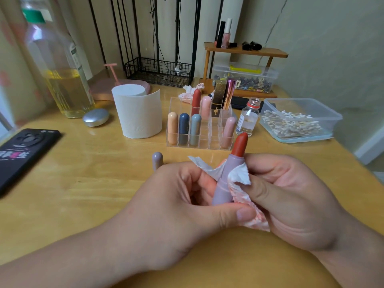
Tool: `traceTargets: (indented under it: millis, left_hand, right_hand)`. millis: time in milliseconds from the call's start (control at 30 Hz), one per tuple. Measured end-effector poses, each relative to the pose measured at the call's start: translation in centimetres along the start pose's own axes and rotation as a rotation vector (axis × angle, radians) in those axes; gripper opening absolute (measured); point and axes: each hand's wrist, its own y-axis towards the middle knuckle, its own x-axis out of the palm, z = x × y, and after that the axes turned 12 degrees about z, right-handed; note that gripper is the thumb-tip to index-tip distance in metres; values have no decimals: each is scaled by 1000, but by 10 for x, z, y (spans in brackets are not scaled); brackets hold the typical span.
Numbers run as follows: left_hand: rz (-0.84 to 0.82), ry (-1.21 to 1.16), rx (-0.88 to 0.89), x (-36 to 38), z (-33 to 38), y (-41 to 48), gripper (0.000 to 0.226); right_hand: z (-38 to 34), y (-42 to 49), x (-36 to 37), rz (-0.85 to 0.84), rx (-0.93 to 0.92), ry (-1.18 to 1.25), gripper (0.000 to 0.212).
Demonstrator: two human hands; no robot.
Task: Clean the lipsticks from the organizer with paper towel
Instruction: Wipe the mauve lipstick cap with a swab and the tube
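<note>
An open lipstick [225, 179] with a mauve tube and an extended red-orange bullet stands tilted between my hands. My left hand [182, 208] grips the tube's lower part, thumb across its base. My right hand [291, 196] pinches a crumpled, pink-stained piece of paper towel [239, 175] against the tube's side. The mauve cap [157, 160] stands on the table just left of my hands. Behind, the clear acrylic organizer [209, 142] holds several capped lipsticks in peach, navy, grey-blue, red and pink.
A paper towel roll [138, 113] stands left of the organizer. A phone [22, 154] lies far left, an oil bottle [62, 75] behind it. A small glass bottle [248, 118], a tub of cotton swabs [295, 121] and a used tissue [190, 92] sit at the back right.
</note>
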Motion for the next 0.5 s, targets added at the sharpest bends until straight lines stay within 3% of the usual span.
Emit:
traceTargets:
  millis: [133, 200, 300, 400, 500]
  left_hand:
    - [-299, -130, -85, -10, 1, 8, 18]
    - [-387, -231, -133, -11, 3, 8, 17]
    - [-259, -130, -49, -11, 0, 9, 13]
    - [-54, -3, 10, -7, 0, 4, 34]
    - [-11, 18, -20, -6, 1, 3, 40]
  right_hand:
    - [-3, 2, -1, -89, 5, 87, 32]
    - [-5, 1, -1, -108, 17, 113, 30]
    - [-5, 0, -2, -84, -18, 72, 38]
    - [0, -3, -1, 6, -86, 20, 44]
    - [1, -1, 0, 1, -113, 0, 41]
